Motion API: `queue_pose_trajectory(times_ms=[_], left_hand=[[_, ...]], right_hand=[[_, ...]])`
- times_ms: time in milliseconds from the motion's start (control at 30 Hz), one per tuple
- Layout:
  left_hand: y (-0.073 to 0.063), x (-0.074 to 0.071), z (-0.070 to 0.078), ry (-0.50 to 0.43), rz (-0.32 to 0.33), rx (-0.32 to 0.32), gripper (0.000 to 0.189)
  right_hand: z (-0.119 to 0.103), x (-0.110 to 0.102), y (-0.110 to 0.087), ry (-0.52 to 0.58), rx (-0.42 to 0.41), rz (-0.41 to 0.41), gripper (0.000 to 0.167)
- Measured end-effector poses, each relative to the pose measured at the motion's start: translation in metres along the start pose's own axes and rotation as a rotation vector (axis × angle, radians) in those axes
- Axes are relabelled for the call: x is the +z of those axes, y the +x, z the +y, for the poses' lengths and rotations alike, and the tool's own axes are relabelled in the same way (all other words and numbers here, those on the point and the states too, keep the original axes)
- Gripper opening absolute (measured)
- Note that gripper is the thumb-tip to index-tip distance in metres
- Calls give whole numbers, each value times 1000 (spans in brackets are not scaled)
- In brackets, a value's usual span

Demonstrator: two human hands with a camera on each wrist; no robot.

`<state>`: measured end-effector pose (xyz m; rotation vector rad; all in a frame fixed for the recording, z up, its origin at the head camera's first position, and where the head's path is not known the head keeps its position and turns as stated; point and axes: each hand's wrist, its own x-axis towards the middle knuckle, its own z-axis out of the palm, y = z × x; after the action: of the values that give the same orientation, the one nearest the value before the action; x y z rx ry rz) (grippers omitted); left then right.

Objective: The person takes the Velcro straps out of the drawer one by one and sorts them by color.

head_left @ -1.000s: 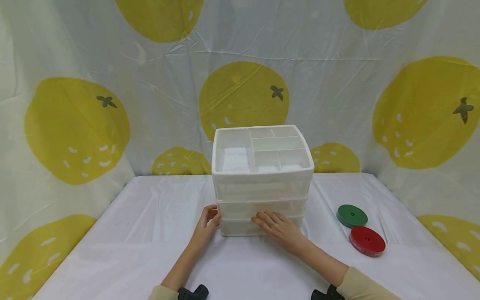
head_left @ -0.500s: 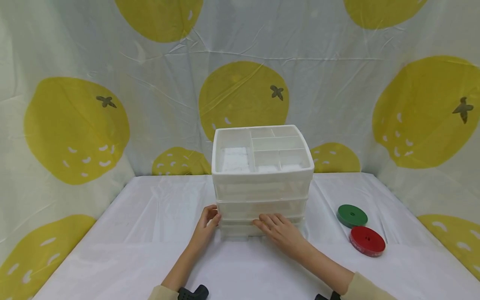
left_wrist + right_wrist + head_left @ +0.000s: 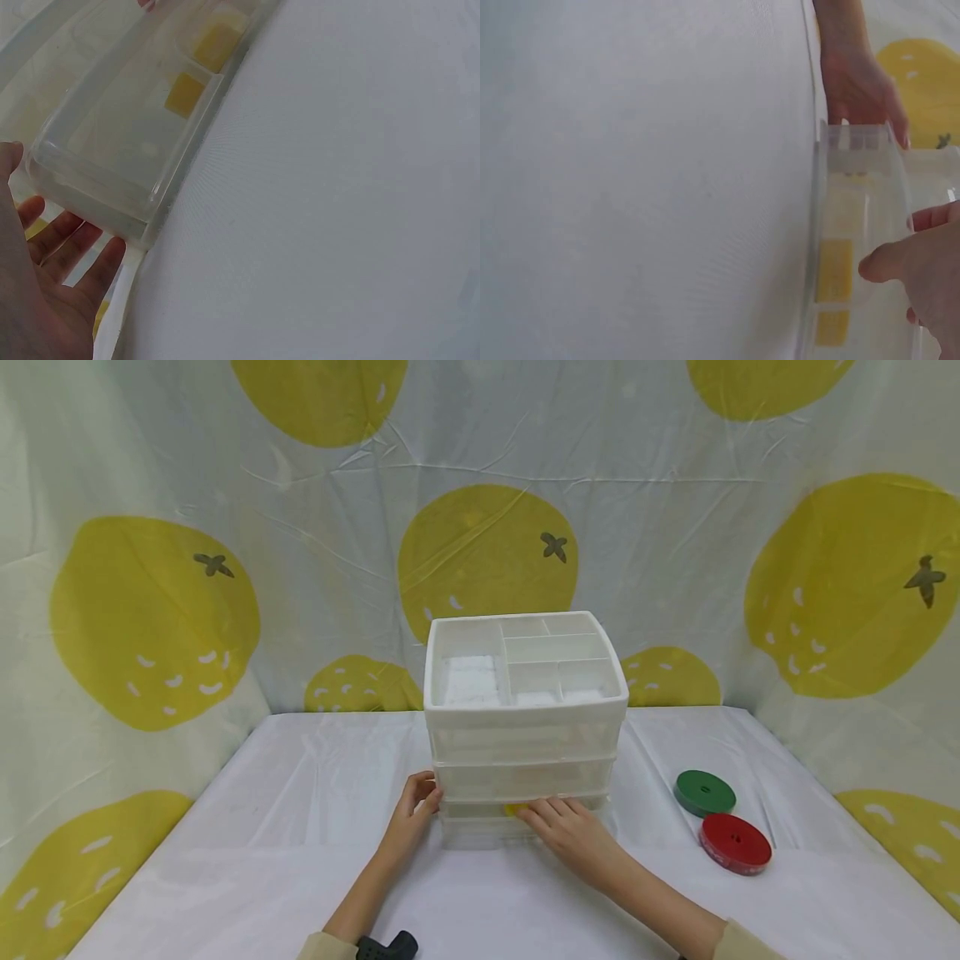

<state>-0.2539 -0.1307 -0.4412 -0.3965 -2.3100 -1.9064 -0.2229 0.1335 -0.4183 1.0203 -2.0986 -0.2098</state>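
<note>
A white plastic drawer unit (image 3: 525,735) stands mid-table, its bottom drawer (image 3: 480,832) pulled a little way out. My right hand (image 3: 573,835) grips the front of that drawer; in the right wrist view the thumb lies against the clear front, with the fingers over the top edge. Yellow shows inside the drawer beside this hand, and two yellow patches (image 3: 835,270) show through the front. At the unit's left side my left hand (image 3: 415,797) rests with extended fingers; the left wrist view has its fingertips (image 3: 112,251) right at the side wall.
To the right on the white-covered table (image 3: 315,877) lie a green roll (image 3: 704,792) and a red roll (image 3: 735,843), close together. The unit's top tray (image 3: 555,647) is divided into compartments. Behind hangs a curtain (image 3: 337,543) printed with yellow fruit.
The bottom drawer has slid out toward me, drawn by my right hand, which moved nearer with it. Yellow has come into view inside. My left hand has stayed at the unit's side.
</note>
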Motion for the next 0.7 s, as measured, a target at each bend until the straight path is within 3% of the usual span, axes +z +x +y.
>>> queue_pose_trajectory(times_ms=[167, 267, 433, 700], left_hand=[[0, 0, 1, 0, 0, -3, 33], [0, 0, 1, -9, 1, -5, 32], [1, 0, 1, -3, 1, 5, 31], [0, 0, 0, 1, 3, 6, 32]], right_hand=[[1, -2, -2, 44, 2, 10, 33], [0, -1, -2, 60, 2, 39, 19], [-1, -2, -2, 81, 9, 87, 56], [-4, -12, -4, 156, 14, 71, 60]])
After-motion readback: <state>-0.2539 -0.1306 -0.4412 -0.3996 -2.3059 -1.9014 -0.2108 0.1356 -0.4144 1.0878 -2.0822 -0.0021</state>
